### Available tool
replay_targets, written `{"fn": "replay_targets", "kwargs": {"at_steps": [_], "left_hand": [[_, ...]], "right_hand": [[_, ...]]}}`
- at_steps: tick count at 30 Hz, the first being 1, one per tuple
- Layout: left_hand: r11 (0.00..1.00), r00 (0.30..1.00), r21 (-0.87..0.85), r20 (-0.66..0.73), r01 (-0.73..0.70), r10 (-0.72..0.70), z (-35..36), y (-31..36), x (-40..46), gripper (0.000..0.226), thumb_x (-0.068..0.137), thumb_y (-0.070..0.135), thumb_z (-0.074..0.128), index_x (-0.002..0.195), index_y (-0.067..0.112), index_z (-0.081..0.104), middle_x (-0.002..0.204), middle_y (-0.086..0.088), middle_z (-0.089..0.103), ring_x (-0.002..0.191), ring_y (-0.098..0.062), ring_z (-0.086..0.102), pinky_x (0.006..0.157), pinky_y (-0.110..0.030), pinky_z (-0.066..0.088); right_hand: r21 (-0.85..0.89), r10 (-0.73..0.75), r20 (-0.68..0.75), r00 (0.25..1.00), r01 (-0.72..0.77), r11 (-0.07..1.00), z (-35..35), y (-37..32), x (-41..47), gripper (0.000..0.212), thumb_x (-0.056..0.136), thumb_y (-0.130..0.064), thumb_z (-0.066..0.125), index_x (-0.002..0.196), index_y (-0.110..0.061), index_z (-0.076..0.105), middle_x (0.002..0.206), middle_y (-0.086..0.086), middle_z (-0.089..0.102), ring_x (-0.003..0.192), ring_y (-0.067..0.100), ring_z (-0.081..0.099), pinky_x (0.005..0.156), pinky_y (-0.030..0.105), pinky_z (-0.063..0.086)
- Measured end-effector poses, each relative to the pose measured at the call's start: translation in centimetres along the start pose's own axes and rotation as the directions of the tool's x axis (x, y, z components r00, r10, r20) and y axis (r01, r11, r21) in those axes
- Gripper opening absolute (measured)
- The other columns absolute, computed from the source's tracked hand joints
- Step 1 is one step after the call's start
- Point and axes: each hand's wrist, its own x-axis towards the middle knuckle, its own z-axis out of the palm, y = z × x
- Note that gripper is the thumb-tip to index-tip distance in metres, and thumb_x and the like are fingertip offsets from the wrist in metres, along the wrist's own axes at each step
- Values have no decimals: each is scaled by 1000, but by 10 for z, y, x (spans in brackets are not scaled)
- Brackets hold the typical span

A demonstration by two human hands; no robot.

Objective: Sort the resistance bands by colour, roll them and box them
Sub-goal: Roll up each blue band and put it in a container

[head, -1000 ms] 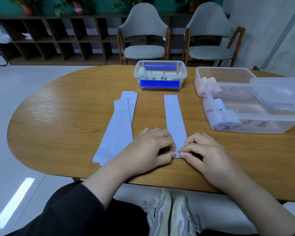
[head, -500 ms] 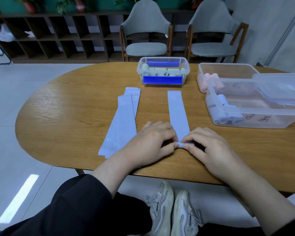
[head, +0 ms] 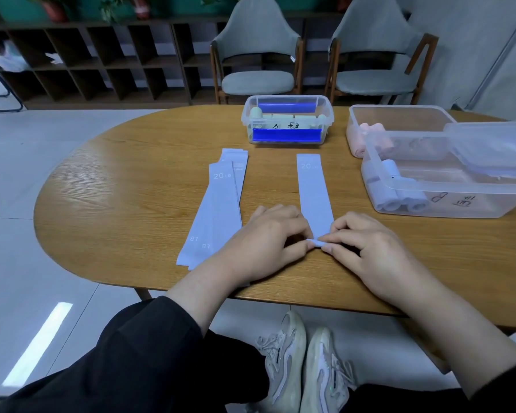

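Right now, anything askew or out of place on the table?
Only minor: the flat blue bands at left lie fanned and slanted, not squared up. The lid sits loose across the two right-hand boxes. The band being rolled lies straight, both hands pinching its near end. No damage.

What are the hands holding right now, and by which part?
Both the left hand and right hand pinch the single light blue band at its near end, where a small roll has started. The rest lies flat on the table.
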Motion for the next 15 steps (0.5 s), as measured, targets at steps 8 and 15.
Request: {"fn": "replay_targets", "kwargs": {"at_steps": [8,15], "left_hand": [[999,999,-26,-10,40,-40,1,-3,4,10,97,36,64,99,26,68,96,18,55,100,-6,48,96,-37,36],[984,993,-139,8,114,-114,0,-6,10,16,89,38,75,98,26,71,96,14,58,100,-8,49,98,-35,35]], "right_hand": [[-13,9,-11,1000,-9,1000,-1,2,11,3,90,-22,74,92,-24,76,87,-14,64,89,6,55,82,19,41],[-6,12,-13,1000,-12,1000,2,5,7,11,89,-20,75,99,-22,79,93,-8,59,94,9,55,84,21,41]]}}
